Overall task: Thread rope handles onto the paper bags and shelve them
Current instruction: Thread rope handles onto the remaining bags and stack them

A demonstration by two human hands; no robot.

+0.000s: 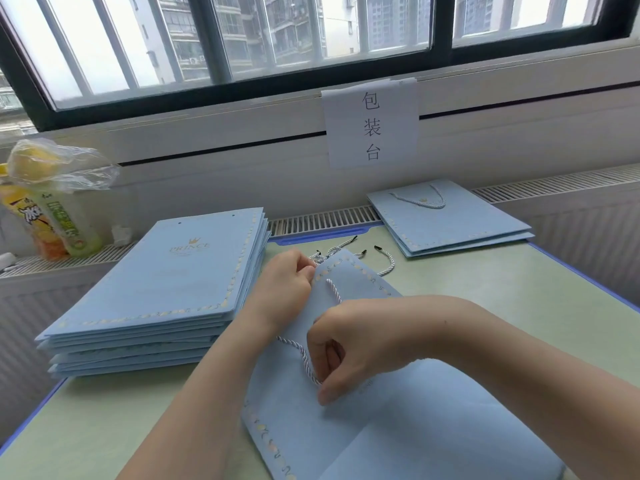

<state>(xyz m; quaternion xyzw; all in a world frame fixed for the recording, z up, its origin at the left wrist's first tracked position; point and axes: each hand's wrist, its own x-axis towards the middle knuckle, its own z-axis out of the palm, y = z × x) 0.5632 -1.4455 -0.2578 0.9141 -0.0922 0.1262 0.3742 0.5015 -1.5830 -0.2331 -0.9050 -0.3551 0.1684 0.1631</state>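
Paper bag [363,403]: flat on the bench [502,282], long axis running from you toward the window, mouth end far. Your left hand [289,275] pinches the top edge; your right hand [349,348] grips the rope [308,362]. Keep the rope taut and the edge steady while threading.

- A pale green table [485,306] with a blue edge stands against the wall under the window [242,39].
- A white paper sign [372,123] with three printed characters hangs from the sill.
- A drink bottle [65,223] with a yellow and green label stands at far left on the radiator grille [322,220].
- A crumpled clear plastic bag [59,164] with something yellow inside sits over the bottle's top.
- Apartment blocks [221,29] show through the glass.
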